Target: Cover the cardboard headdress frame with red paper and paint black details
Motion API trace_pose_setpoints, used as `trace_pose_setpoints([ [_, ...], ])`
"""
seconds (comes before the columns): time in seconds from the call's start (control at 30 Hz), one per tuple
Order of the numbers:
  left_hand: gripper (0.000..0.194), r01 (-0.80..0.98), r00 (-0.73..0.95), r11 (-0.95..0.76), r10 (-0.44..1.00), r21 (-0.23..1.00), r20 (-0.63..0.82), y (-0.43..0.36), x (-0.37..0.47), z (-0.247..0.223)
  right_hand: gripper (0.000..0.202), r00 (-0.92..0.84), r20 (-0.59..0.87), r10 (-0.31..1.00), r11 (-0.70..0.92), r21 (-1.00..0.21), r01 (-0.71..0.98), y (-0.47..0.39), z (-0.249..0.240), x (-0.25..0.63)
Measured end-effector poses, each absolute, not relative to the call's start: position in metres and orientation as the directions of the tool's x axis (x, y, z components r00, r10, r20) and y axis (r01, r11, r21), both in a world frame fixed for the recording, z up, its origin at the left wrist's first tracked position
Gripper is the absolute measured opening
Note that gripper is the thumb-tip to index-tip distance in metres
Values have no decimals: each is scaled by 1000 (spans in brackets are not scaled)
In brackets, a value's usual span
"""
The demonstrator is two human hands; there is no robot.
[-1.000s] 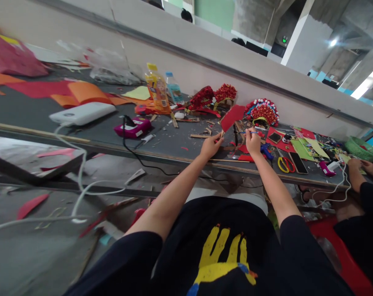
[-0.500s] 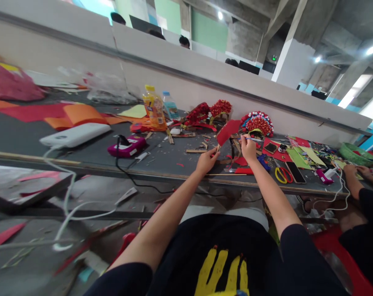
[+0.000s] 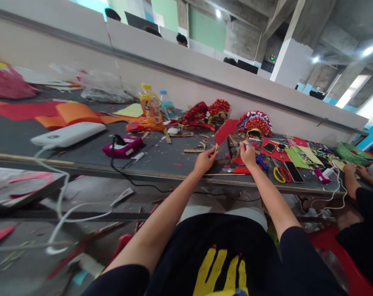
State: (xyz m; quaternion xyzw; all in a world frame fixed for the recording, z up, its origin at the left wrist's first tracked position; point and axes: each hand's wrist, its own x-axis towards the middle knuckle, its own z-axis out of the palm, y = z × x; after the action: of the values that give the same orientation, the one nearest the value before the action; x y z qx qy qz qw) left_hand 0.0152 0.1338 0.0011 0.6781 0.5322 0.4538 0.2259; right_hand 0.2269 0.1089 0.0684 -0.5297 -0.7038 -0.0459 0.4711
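My left hand [image 3: 205, 159] is closed on the thin stick below a flat red paper piece [image 3: 226, 130], which stands up tilted to the right. Just to the right, my right hand [image 3: 248, 153] pinches a slim blue brush-like tool [image 3: 239, 145], its tip pointing left toward the red piece. Beneath and between the hands lie red scraps and a red-handled item [image 3: 242, 170] near the table's front edge. Behind them stand red, beaded fan-shaped decorations [image 3: 256, 123].
Scissors [image 3: 281, 174], a phone [image 3: 294, 172] and a blue object [image 3: 262, 162] lie right of my right hand. Bottles [image 3: 151, 107], a purple socket block [image 3: 123, 146] and a white power strip [image 3: 69, 134] stand left. Another person's hands [image 3: 354, 169] work at far right.
My right hand has turned slightly, and the blue tool has shifted left, nearer the red piece. My left hand still holds the stick. The whole view has shifted a little.
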Motion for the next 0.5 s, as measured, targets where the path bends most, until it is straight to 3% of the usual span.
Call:
trace_pose_setpoints([
  [0.3,47,532,35,-357,915,767,402,133,13,1,40,34,732,680,484,-483,729,121,88,215],
  [0.5,47,545,20,-335,922,769,387,134,14,0,40,67,687,724,482,-572,663,119,77,214],
])
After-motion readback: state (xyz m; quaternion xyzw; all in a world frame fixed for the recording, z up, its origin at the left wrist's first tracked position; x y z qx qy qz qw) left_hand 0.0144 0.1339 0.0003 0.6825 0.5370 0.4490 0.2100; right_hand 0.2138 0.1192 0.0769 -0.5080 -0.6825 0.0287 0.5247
